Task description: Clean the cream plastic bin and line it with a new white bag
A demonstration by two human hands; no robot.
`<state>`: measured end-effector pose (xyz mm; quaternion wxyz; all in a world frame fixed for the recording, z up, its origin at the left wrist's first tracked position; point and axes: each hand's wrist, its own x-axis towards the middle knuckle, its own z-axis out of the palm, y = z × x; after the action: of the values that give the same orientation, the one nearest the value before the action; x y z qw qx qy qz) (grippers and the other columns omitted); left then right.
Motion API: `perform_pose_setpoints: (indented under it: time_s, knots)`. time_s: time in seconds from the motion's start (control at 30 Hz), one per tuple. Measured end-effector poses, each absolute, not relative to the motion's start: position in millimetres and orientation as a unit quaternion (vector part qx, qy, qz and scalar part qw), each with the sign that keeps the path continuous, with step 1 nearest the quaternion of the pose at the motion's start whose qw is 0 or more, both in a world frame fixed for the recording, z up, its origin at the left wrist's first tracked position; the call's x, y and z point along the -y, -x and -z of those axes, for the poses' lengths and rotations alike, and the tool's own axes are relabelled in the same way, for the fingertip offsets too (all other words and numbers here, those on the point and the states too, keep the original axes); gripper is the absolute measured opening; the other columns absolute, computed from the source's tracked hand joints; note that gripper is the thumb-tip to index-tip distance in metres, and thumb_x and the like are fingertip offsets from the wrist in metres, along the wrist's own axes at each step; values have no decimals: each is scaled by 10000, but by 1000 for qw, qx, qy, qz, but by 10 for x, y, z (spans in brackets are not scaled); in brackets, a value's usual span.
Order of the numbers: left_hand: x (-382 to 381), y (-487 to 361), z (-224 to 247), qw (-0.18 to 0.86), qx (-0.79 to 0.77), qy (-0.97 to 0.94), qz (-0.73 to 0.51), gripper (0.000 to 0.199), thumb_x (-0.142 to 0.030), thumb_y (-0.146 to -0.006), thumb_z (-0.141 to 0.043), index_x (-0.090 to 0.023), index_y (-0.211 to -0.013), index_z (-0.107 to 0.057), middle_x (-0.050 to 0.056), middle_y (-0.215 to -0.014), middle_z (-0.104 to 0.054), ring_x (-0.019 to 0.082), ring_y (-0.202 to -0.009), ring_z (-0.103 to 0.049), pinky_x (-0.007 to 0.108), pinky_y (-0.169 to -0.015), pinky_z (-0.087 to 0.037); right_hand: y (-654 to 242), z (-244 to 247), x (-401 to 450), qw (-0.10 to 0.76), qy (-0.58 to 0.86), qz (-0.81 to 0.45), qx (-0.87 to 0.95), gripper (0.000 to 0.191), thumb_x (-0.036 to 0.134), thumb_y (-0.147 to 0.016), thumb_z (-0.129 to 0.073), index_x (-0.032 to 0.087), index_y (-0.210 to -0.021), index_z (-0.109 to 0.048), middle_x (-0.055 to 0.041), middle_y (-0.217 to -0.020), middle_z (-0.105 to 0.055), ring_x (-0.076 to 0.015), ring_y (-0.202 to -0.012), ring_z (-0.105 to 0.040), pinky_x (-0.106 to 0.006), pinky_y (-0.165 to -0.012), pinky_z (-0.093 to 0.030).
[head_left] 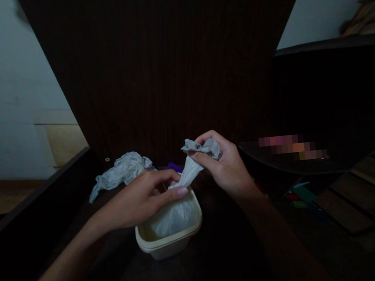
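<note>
One bag (175, 217) sits in a tub (171, 249), left hand (142, 198) pinching its neck, right hand (226, 167) clamped on its bunched top. Crumpled bag (123, 170) lies just beyond.

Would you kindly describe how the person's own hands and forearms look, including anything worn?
The left hand and right hand are ungloved, with no visible rings. No sleeve or watch shows on the left forearm; the right forearm appears bare too, though shadowed.

Very dim, with deep, near-black shadows.
</note>
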<state>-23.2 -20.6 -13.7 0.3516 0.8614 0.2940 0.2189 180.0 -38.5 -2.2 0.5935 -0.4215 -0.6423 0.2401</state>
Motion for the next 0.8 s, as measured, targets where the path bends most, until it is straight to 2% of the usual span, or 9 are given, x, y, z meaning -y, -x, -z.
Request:
perform_pose_setpoints:
  time_s: [0.1, 0.23, 0.47, 0.67, 0.73, 0.8]
  knots:
    - [198, 227, 146, 343, -285, -868, -219, 372, -432, -1024, -499, -171, -932, -749, -9, -722, -651, 118, -623, -560, 195, -562, -412, -1813, 17, 380, 594, 421, -245, 641, 127, 205, -768, -710, 191, -832, -601, 50, -681, -569, -115, -602, -492, -254, -553, -359]
    - [165, 243, 160, 325, -276, -882, -201, 386, -420, -1014, -510, -161, -894, -769, 6, -701, -652, 129, -616, -554, 204, -538, -393, -1840, 10, 369, 606, 418, -248, 630, 152, 213, -753, -735, 194, -809, -595, 56, -667, -554, -110, -594, -478, -248, -544, -350]
    - [165, 273, 172, 294, -303, -890, -173, 237, -386, -931, -644, -183, -989, -751, -9, -736, -689, 140, -633, -605, 216, -574, -418, -1845, -7, 369, 617, 430, -226, 620, 157, 236, -735, -747, 195, -783, -603, 64, -620, -521, -110, -574, -457, -251, -528, -331]
    - [169, 271, 169, 277, -330, -889, -157, 223, -352, -883, -722, -190, -1037, -728, -13, -791, -713, 155, -678, -646, 244, -632, -447, -1915, 5, 355, 598, 455, -195, 631, 131, 253, -756, -732, 195, -801, -624, 56, -631, -545, -121, -587, -475, -263, -544, -366]
    - [160, 268, 171, 281, -324, -887, -170, 231, -328, -875, -734, -200, -1066, -719, -9, -849, -730, 165, -736, -672, 252, -680, -471, -1951, 20, 340, 584, 473, -166, 639, 134, 261, -775, -725, 198, -860, -642, 42, -688, -594, -135, -622, -520, -279, -583, -406]
    - [143, 270, 188, 305, -311, -879, -195, 275, -307, -876, -735, -210, -1131, -692, -5, -917, -746, 176, -814, -698, 260, -737, -497, -1987, 29, 332, 567, 489, -137, 648, 217, 285, -800, -726, 205, -990, -658, 1, -859, -683, -170, -750, -613, -318, -693, -477]
